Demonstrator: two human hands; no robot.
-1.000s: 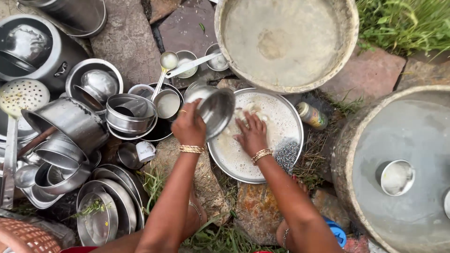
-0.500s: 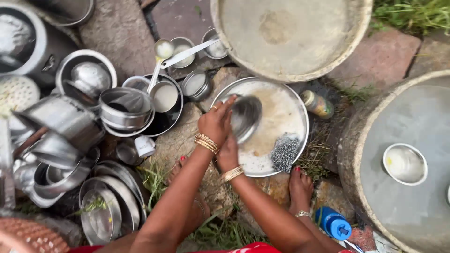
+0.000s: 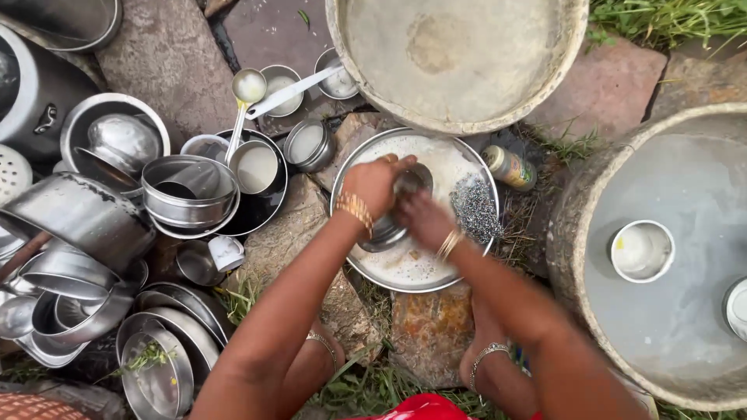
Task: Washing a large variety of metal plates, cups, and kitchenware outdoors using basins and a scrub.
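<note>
My left hand (image 3: 373, 183) grips a small steel bowl (image 3: 387, 227) tilted over a wide steel plate (image 3: 420, 264) that holds soapy water. My right hand (image 3: 424, 218), blurred, is pressed into the bowl with its fingers closed; what it holds is hidden. A grey steel scrubber (image 3: 475, 208) lies on the plate's right side, just right of my right hand. Both wrists wear gold bangles.
A large basin of murky water (image 3: 459, 54) sits above the plate. Several steel pots, bowls and plates (image 3: 117, 225) pile up at left. A ladle (image 3: 247, 89) rests over small bowls. A small bottle (image 3: 510, 167) lies right of the plate, beside a stone tub (image 3: 669, 257).
My left hand lowered the bowl from above the plate's edge onto the plate. My right hand left the soapy plate surface and moved into the bowl. The camera shifted slightly.
</note>
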